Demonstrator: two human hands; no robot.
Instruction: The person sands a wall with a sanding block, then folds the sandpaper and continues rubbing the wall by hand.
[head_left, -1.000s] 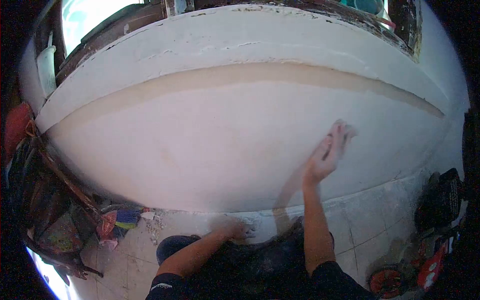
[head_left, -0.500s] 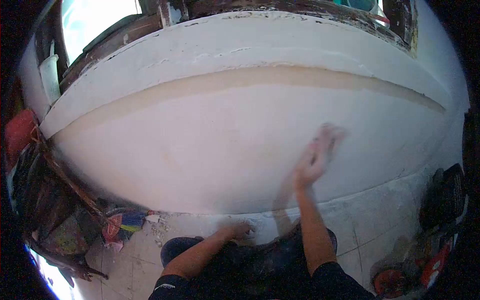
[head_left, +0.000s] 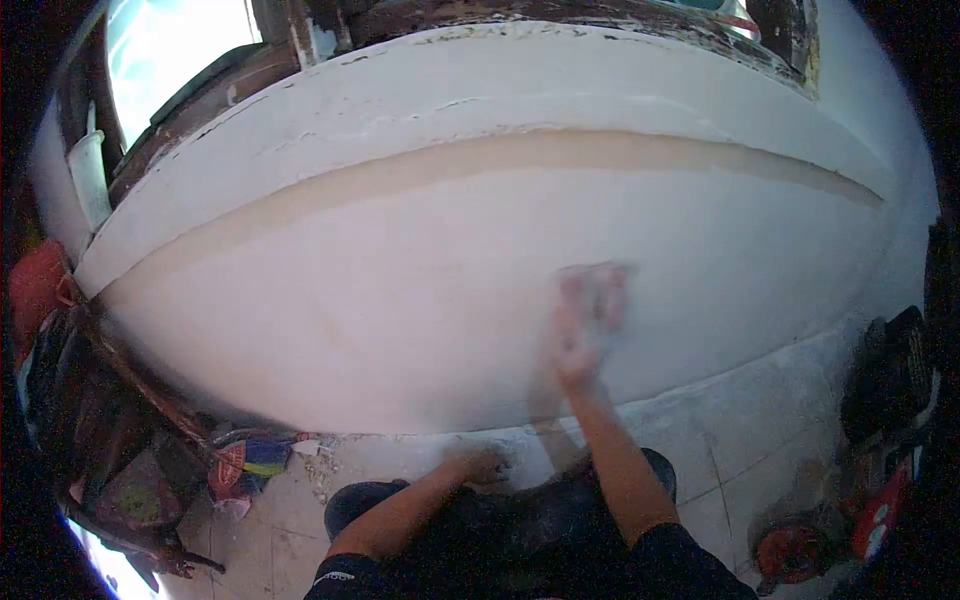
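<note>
A broad white wall panel (head_left: 400,270) fills the middle of the view, below a ledge. My right hand (head_left: 590,310) is up against this wall, smeared by motion. Its fingers look bent round something thin with a greyish edge, too blurred to name. Low in the view, near my knees and the foot of the wall, my left hand (head_left: 482,464) hangs with fingers loosely apart, holding nothing that I can see. Its fingertips are dim and partly blurred.
A white ledge (head_left: 480,90) runs under a worn wooden window frame (head_left: 400,22). Bags and wrappers (head_left: 240,470) lie on the tiled floor (head_left: 290,545) at left, with rubble beside them. On the right are a dark object (head_left: 885,375) and a reddish round item (head_left: 790,552).
My right hand has moved left and slightly down across the wall. My left hand stays about where it was. The view has shifted slightly.
</note>
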